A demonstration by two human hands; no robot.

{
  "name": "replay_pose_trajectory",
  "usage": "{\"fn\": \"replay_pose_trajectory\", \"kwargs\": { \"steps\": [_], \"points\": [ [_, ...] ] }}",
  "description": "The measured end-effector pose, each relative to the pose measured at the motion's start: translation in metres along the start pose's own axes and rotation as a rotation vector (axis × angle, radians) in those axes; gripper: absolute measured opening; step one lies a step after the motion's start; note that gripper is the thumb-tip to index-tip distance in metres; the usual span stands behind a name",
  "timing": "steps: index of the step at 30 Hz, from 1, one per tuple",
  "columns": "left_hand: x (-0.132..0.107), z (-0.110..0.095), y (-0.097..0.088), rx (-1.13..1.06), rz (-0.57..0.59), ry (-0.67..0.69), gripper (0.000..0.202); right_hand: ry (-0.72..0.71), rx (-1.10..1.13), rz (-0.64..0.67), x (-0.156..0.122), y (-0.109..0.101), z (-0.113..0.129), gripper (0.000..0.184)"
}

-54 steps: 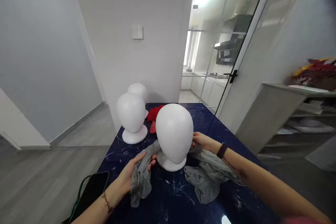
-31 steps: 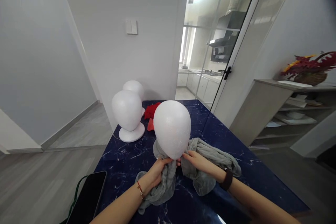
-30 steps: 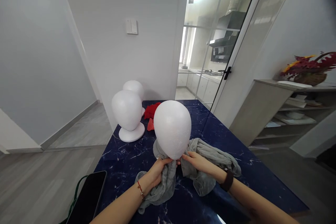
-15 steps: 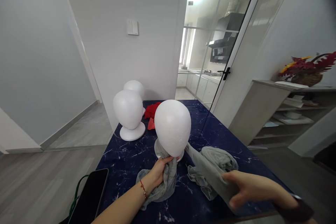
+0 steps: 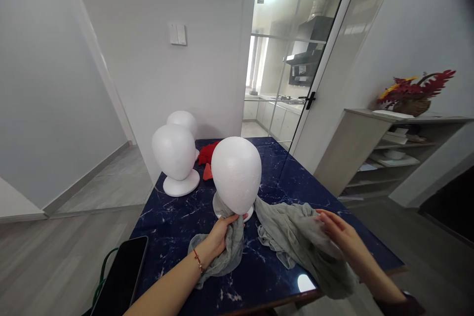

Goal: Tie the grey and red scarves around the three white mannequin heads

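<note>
At the far left of my feed, a black-screened rectangular phone (image 5: pixel 120 276) with a green cord (image 5: pixel 101 274) lies at the left edge of a glossy dark-blue marbled table (image 5: pixel 177 222). Beside it I have a white foam mannequin head (image 5: pixel 174 153) upright on its round base, a second white foam head (image 5: pixel 183 121) partly hidden behind it, and a white two-panel wall switch (image 5: pixel 177 34) whose tiny mark is too small for me to read. Crumpled red cloth (image 5: pixel 207 153) follows.

My left hand (image 5: pixel 220 237) pinches a sheer grey fabric scarf (image 5: pixel 292 232) just under the front white foam head (image 5: pixel 237 173), thumb on top. The scarf shows on both sides of that neck; its course behind is hidden. A small label (image 5: pixel 260 0) on the glass door (image 5: pixel 281 74) is illegible from here. Rightward, the scarf spreads across the table and over its near edge, where my right hand (image 5: pixel 340 234) touches it, fingers extended; I cannot tell whether the thumb closes on it.
</note>
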State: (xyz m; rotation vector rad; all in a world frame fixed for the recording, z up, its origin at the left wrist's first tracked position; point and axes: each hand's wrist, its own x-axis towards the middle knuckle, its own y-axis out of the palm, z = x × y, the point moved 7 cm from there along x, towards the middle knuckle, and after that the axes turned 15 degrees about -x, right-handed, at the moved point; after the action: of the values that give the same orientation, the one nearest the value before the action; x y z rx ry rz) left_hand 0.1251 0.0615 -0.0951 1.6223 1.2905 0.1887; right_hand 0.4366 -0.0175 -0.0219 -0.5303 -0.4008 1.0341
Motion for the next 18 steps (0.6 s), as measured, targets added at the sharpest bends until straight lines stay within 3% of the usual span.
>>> {"fn": "replay_pose_trajectory", "kwargs": {
  "steps": [3,5,8,11,15,18],
  "points": [
    [0.003,0.0,-0.002,-0.002,0.018,0.013,0.028,-0.108,-0.198,0.143,-0.024,0.043,-0.002,0.069],
    [0.005,0.0,-0.004,-0.001,0.027,0.03,0.027,-0.202,-0.415,0.112,-0.044,0.06,-0.006,0.076],
    [0.007,0.0,-0.005,0.0,0.042,0.038,0.027,-0.268,-0.663,-0.039,-0.065,0.067,-0.017,0.075],
    [0.006,0.0,-0.004,-0.005,0.032,0.019,0.029,-0.29,-0.75,-0.054,-0.072,0.063,-0.022,0.052],
    [0.002,-0.001,0.001,-0.013,0.018,0.018,0.033,-0.318,-0.532,-0.024,-0.071,0.04,0.005,0.042],
    [0.0,-0.002,0.002,-0.012,0.017,0.02,0.032,-0.189,-0.166,0.071,-0.068,0.029,0.021,0.041]
  ]
}}
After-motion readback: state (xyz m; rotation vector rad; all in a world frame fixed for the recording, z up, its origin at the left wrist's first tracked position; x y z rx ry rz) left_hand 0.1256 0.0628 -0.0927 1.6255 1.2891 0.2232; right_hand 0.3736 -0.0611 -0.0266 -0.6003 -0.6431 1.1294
